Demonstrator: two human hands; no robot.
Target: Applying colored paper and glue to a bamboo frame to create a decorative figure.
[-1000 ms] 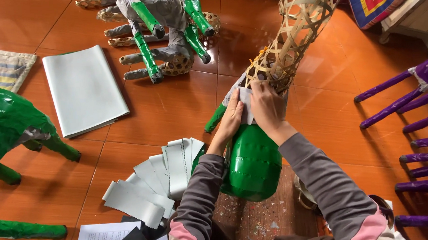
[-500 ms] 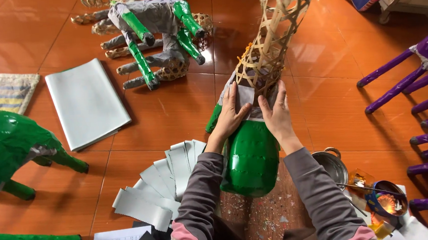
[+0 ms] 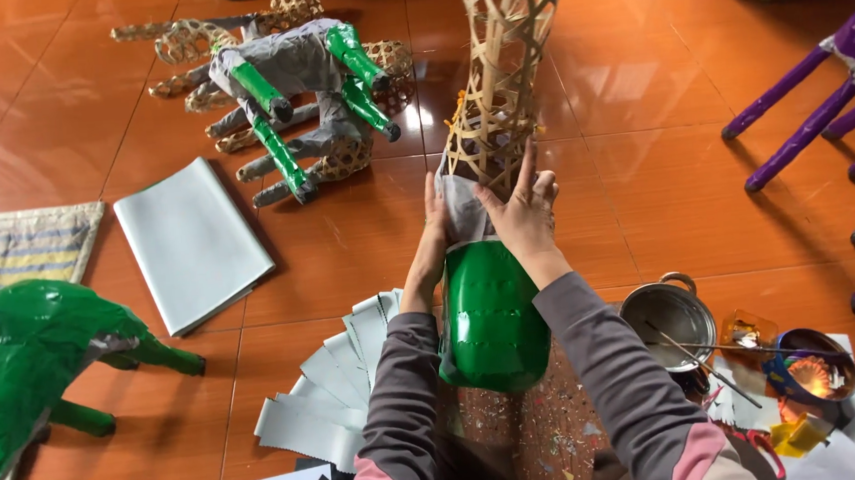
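Note:
A woven bamboo frame (image 3: 506, 74) rises from my lap; its lower part is covered in shiny green paper (image 3: 488, 316). A grey paper strip (image 3: 466, 212) wraps the frame just above the green part. My left hand (image 3: 431, 240) presses flat on the left side of that strip. My right hand (image 3: 521, 213) presses on its right side, fingers spread over the bamboo weave. Both hands lie on the frame and hold it between them.
Fanned grey paper strips (image 3: 333, 387) lie by my left arm, a grey sheet stack (image 3: 192, 241) further left. A green paper animal (image 3: 30, 368) stands at left; a half-covered figure (image 3: 292, 89) lies ahead. A metal pot (image 3: 668, 313), small bowl (image 3: 807, 364) and purple legs (image 3: 838, 91) are at right.
The frame has swung more upright and toward the middle. Both hands have slid and flattened along the grey strip; the view has shifted right, showing the pot and bowl.

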